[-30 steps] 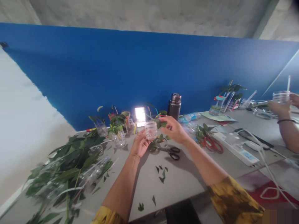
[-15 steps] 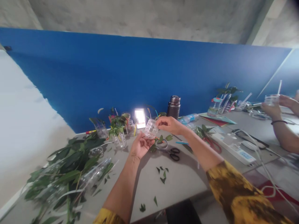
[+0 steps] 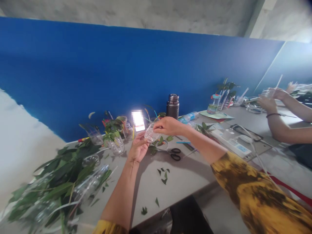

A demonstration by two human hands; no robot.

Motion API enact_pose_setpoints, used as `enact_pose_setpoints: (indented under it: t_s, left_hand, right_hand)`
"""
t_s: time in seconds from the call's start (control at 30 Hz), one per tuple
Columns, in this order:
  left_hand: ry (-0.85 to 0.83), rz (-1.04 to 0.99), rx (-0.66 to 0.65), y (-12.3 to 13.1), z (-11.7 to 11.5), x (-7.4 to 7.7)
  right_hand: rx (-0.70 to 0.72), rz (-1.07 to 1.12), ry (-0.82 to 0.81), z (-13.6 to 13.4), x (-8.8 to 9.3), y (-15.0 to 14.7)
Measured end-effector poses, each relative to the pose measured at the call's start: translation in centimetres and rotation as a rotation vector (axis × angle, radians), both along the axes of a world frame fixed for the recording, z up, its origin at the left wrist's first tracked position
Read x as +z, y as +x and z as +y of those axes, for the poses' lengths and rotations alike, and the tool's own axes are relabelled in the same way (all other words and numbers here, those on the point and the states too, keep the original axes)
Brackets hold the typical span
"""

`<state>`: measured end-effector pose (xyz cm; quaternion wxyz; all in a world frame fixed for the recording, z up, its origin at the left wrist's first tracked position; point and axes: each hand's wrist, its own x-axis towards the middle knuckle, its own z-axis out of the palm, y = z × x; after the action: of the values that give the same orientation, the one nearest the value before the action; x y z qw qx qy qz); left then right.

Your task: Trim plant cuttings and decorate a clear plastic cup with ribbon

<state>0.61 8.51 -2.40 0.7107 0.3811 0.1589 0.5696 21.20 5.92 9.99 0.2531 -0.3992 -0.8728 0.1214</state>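
Left forearm (image 3: 123, 195) angled up from the table's (image 3: 182, 178) near edge; left hand (image 3: 138, 149) palm turned upward, grip clamped on a clear plastic cup (image 3: 150, 135), tilted, held toward the table's far edge. Right hand (image 3: 168, 126) palm down, fingers curled against the cup's right side; whether its grip pinches anything, cannot tell.

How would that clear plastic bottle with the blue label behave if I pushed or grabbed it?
The bottle would probably roll when pushed sideways, since it's rounded and lying on its side. Its clear wall looks thin, so it may dent under a firm grip.
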Motion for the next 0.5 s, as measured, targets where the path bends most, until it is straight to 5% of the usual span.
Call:
enact_pose_setpoints:
  t_s: [0.2,0.37,0.5]
  left_hand:
    - [0.024,0.001,0.05,-0.2,0.1,0.4]
    - [-0.001,-0.024,-0.042,-1.1,0.0,0.7]
    - [0.013,-0.048,0.093,-2.3,0.6,1.2]
  right_hand:
    - [-0.024,-0.001,0.077,0.2,-0.8,-1.2]
    - [-0.049,-0.096,0.162,0.3,-0.7,-2.1]
    - [-0.061,-0.073,0.162,0.4,-1.3,-2.2]
